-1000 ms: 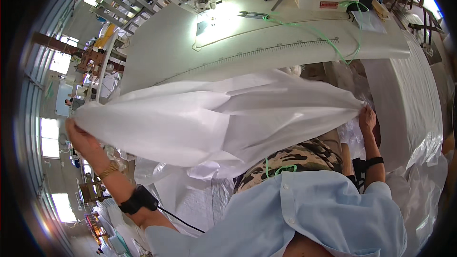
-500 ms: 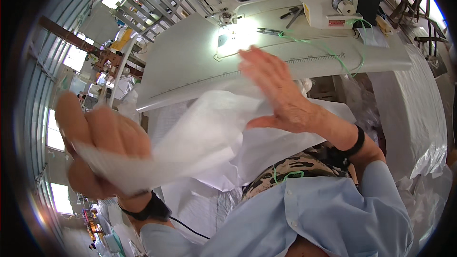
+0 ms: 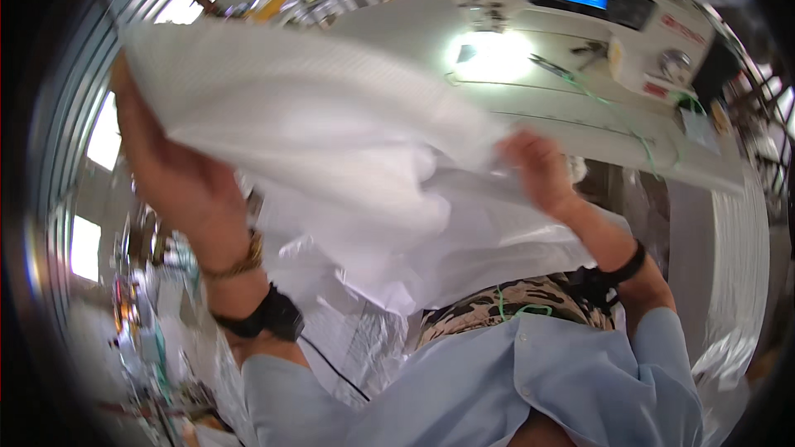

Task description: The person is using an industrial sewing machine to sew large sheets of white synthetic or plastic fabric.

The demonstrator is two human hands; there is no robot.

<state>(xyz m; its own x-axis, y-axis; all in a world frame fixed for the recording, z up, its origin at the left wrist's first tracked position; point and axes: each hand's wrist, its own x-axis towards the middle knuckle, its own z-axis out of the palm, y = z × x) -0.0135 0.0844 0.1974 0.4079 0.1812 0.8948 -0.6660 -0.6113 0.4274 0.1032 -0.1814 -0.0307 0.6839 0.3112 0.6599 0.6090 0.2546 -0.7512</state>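
Note:
A large white sheet (image 3: 315,124), thin like fabric or plastic film, is spread in the air and blurred by motion. My left hand (image 3: 178,165) is raised at the far left, closed on the sheet's edge, with its fingertips partly hidden behind it. On the other side, my right hand (image 3: 537,167) has curled fingers gripping the sheet's right end, just in front of the sewing table's edge. From there the sheet droops in folds toward my lap, where more white material (image 3: 364,273) lies.
Beyond my right hand stands a white sewing machine (image 3: 580,16) with a lit lamp and blue display. Thread snips (image 3: 551,66) with green thread lie on its table (image 3: 571,120). A white wrapped stack (image 3: 737,257) stands at the right. A black cord (image 3: 335,368) trails from my left wrist.
My left hand has gone up and forward, lifting and spreading the sheet. My right hand has shifted right and closed on its edge. The view has swung left, with the machine now farther right.

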